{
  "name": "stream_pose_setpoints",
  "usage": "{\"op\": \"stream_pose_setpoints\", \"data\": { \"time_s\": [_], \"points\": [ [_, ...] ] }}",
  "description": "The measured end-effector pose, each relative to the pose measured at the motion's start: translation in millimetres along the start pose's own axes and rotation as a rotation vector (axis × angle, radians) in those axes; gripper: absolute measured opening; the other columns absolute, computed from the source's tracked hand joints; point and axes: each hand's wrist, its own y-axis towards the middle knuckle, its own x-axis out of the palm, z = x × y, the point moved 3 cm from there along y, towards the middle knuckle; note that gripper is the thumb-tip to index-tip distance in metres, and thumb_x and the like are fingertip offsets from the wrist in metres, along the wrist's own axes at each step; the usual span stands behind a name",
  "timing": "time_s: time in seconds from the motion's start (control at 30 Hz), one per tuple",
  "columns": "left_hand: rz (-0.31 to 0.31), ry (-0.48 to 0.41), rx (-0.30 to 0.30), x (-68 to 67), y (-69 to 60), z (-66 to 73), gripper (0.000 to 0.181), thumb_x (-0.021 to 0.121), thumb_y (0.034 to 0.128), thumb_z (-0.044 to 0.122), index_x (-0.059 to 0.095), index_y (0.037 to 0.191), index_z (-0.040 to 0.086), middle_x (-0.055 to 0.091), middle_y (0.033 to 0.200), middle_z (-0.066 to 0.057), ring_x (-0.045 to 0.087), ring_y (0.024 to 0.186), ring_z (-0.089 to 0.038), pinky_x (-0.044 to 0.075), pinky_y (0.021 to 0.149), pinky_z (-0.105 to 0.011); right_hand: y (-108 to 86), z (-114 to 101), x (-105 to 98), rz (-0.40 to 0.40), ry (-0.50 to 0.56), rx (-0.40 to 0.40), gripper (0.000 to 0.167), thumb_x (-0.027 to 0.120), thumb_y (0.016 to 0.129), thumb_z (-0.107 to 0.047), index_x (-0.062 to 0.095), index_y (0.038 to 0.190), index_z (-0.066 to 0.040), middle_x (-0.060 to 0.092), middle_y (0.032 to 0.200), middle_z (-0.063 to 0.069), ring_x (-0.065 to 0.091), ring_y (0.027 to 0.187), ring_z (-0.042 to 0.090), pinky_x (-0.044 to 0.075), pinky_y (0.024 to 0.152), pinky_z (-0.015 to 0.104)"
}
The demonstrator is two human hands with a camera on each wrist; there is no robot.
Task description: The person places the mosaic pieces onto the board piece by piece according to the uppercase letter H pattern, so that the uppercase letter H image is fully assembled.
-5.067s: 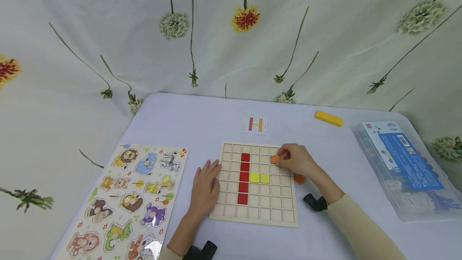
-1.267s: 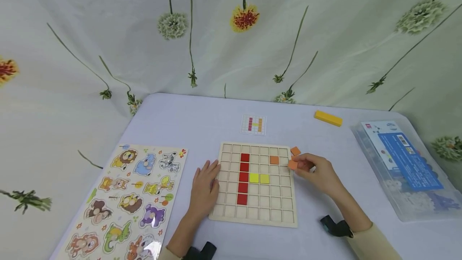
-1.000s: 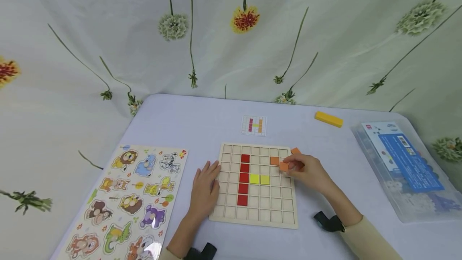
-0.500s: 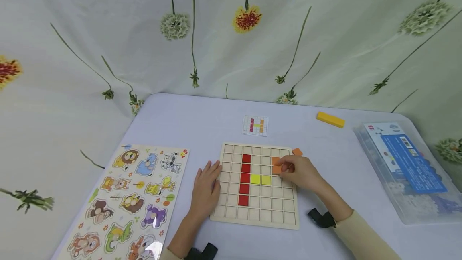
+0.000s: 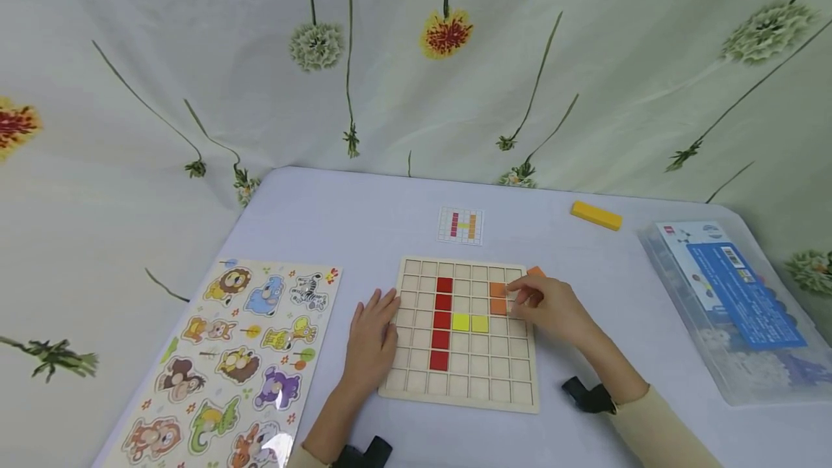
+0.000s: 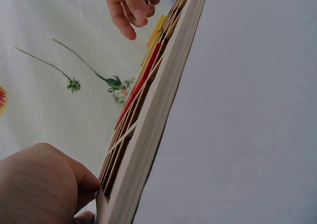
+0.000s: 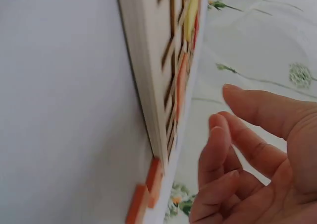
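Observation:
A wooden grid board [image 5: 477, 367] lies on the table with a column of several red square tiles [image 5: 439, 340]. Two yellow tiles [image 5: 479, 324] sit side by side, touching the column's right side. Farther right, two orange tiles [image 5: 497, 306] stand one below the other in the grid. My left hand [image 5: 372, 341] rests along the board's left edge, fingers extended. Over the right edge hovers my right hand [image 5: 549, 309]; in the right wrist view its thumb and fingers are apart, holding nothing. Loose orange tiles [image 7: 154, 182] lie beside the board, mostly hidden by that hand in the head view.
Behind the board lies a small pattern card [image 5: 461, 226] with red, yellow and orange squares. A yellow bar [image 5: 596, 215] is at the back right. A clear plastic box [image 5: 728, 309] stands at the right, an animal puzzle board [image 5: 253, 331] at the left.
My right hand brought an orange tile from beside the board, set it below the first orange tile, let go and drew back slightly right. The left hand has stayed in place.

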Motion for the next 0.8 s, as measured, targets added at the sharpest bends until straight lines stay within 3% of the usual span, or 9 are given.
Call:
{"op": "stream_pose_setpoints", "data": {
  "time_s": [0.23, 0.33, 0.57, 0.8],
  "points": [
    [-0.011, 0.013, -0.004, 1.0, 1.8, -2.0, 0.046, 0.053, 0.0897, -0.002, 0.056, 0.135, 0.000, 0.050, 0.147, -0.014, 0.034, 0.144, -0.038, 0.017, 0.117, -0.060, -19.3, 17.5, -31.1, 0.206, 0.016, -0.020, 0.039, 0.076, 0.083, -0.010, 0.066, 0.120, -0.006, 0.066, 0.096, 0.009, 0.054, 0.077, 0.010, 0.042, 0.063, 0.021],
    [-0.018, 0.015, -0.009, -0.2, 1.9, -1.7, 0.046, 0.053, 0.0899, -0.002, 0.055, 0.136, 0.000, 0.049, 0.147, -0.014, 0.033, 0.144, -0.038, 0.017, 0.117, -0.060, -28.3, 29.7, -36.2, 0.254, 0.036, 0.006, 0.043, 0.075, 0.084, -0.012, 0.063, 0.124, -0.006, 0.065, 0.098, 0.011, 0.054, 0.077, 0.006, 0.042, 0.064, 0.020],
    [-0.020, 0.017, -0.006, -1.4, 1.8, 0.5, 0.046, 0.053, 0.0898, -0.002, 0.055, 0.135, -0.001, 0.050, 0.147, -0.016, 0.034, 0.143, -0.039, 0.017, 0.117, -0.060, -37.9, 58.3, -34.4, 0.241, 0.108, 0.157, 0.051, 0.075, 0.085, -0.016, 0.057, 0.132, -0.006, 0.063, 0.105, 0.013, 0.053, 0.078, 0.007, 0.044, 0.067, 0.018],
    [-0.013, 0.015, 0.000, -1.0, 1.2, 0.6, 0.046, 0.054, 0.0893, -0.002, 0.056, 0.135, -0.001, 0.050, 0.146, -0.016, 0.035, 0.143, -0.039, 0.017, 0.117, -0.061, -35.9, 72.8, -28.4, 0.233, 0.137, 0.127, 0.050, 0.076, 0.083, -0.013, 0.058, 0.129, -0.002, 0.065, 0.100, 0.015, 0.052, 0.075, 0.006, 0.043, 0.066, 0.020]
  ]
}}
